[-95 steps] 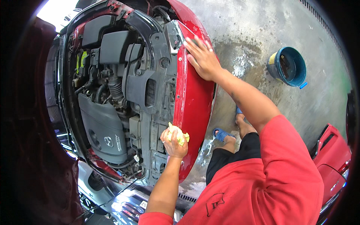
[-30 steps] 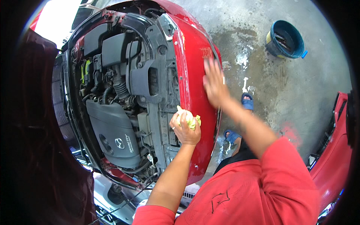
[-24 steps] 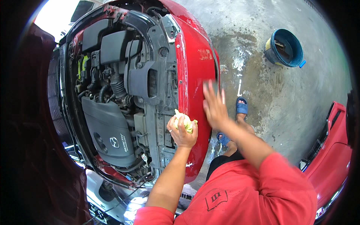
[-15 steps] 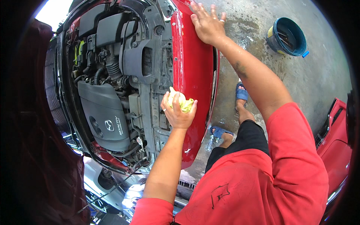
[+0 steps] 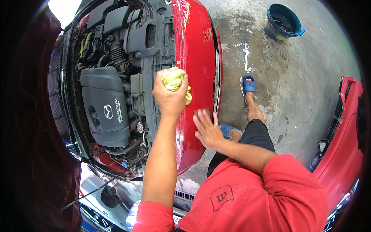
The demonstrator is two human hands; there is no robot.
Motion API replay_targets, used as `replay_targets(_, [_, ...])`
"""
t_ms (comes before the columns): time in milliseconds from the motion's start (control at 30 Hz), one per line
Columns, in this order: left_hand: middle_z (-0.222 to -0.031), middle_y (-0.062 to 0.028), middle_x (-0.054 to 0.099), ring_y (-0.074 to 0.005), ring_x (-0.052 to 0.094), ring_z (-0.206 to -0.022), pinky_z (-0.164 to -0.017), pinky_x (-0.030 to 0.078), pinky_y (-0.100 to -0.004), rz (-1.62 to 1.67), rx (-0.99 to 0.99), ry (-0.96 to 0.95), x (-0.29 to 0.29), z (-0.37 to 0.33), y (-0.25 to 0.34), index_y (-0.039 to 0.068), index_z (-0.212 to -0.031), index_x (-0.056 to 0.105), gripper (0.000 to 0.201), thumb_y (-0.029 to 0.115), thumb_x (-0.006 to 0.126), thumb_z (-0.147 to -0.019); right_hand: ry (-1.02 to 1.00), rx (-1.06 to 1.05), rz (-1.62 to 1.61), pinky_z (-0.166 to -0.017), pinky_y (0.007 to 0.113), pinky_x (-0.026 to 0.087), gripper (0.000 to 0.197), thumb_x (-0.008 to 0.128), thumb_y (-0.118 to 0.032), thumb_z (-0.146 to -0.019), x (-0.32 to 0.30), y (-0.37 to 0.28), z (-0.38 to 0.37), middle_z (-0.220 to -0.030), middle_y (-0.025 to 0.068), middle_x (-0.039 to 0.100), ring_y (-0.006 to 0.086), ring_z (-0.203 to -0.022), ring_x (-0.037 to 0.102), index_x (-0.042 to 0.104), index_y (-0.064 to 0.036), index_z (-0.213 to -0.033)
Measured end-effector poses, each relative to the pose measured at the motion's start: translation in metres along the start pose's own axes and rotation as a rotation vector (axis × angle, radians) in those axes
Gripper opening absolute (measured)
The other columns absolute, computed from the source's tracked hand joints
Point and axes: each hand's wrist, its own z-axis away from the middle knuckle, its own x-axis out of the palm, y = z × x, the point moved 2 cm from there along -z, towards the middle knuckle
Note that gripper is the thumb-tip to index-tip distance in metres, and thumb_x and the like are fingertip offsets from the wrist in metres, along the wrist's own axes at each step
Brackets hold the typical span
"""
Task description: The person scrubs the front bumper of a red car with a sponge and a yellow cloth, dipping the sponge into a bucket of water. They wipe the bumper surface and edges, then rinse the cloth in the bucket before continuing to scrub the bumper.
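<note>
My left hand (image 5: pixel 169 96) is closed around a crumpled yellow-green cloth (image 5: pixel 174 79), at the inner edge of a red car bumper (image 5: pixel 193 73). Part of the cloth hangs past my fingers onto the red paint. Lower on the same bumper, my right hand (image 5: pixel 209 133) lies flat with its fingers stretched out, slightly blurred. At its fingertips shows a small dark flat piece (image 5: pixel 201 113), partly covered; its kind is unclear. Whitish wet streaks mark the far part of the bumper.
To the left is the open engine bay with a dark grey engine cover (image 5: pixel 105 108). A dark blue bucket (image 5: pixel 284 23) stands on the wet concrete floor (image 5: pixel 278 85) at the far right. Another red car part (image 5: pixel 342 143) is at the right edge. A thin rod (image 5: pixel 104 185) crosses the lower left.
My right hand has come back from the bumper's far end to its near part. The left hand, still gripping the cloth, has shifted slightly away. Whitish streaks now show where the right hand was.
</note>
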Motion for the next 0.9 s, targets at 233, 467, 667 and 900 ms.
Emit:
replay_targets(233, [-0.087, -0.0058, 0.072, -0.0121, 0.068, -0.075, -0.07, 0.057, -0.0311, 0.187, -0.012, -0.021, -0.04, 0.052, 0.013, 0.002, -0.101, 0.063, 0.029, 0.005, 0.088, -0.086, 0.399, -0.023, 0.29, -0.13, 0.07, 0.01, 0.066, 0.049, -0.039, -0.112, -0.068, 0.028, -0.123, -0.181, 0.0164, 0.023, 0.0325, -0.168, 0.021, 0.035, -0.0091, -0.17])
replay_targets(467, [-0.088, -0.005, 0.07, -0.0104, 0.065, -0.076, -0.069, 0.055, -0.0299, 0.297, -0.093, -0.006, -0.066, 0.082, 0.005, 0.002, -0.098, 0.062, 0.024, 0.004, 0.085, -0.09, 0.456, 0.149, 0.24, -0.13, 0.069, 0.015, 0.073, 0.05, -0.034, -0.112, -0.014, -0.01, -0.082, -0.181, 0.0235, 0.017, 0.0399, -0.168, 0.015, 0.022, -0.0017, -0.172])
replay_targets(667, [-0.086, -0.0046, 0.069, -0.0107, 0.064, -0.075, -0.069, 0.054, -0.03, 0.235, 0.001, 0.017, -0.09, 0.098, 0.003, 0.002, -0.097, 0.062, 0.024, 0.005, 0.085, -0.089, 0.285, 0.091, 0.093, -0.127, 0.076, 0.004, 0.079, 0.055, -0.033, -0.109, 0.026, -0.046, -0.014, -0.183, 0.0189, 0.012, 0.0371, -0.17, 0.009, 0.019, -0.008, -0.174])
replay_targets(900, [-0.086, -0.0051, 0.07, -0.0121, 0.065, -0.075, -0.07, 0.054, -0.0312, 0.277, -0.103, 0.03, -0.091, 0.129, -0.027, 0.002, -0.097, 0.064, 0.023, 0.004, 0.085, -0.088, 0.49, 0.185, 0.226, -0.129, 0.072, 0.013, 0.067, 0.043, -0.036, -0.115, -0.021, -0.024, -0.1, -0.182, 0.0187, 0.017, 0.0373, -0.168, 0.015, 0.024, -0.0061, -0.173])
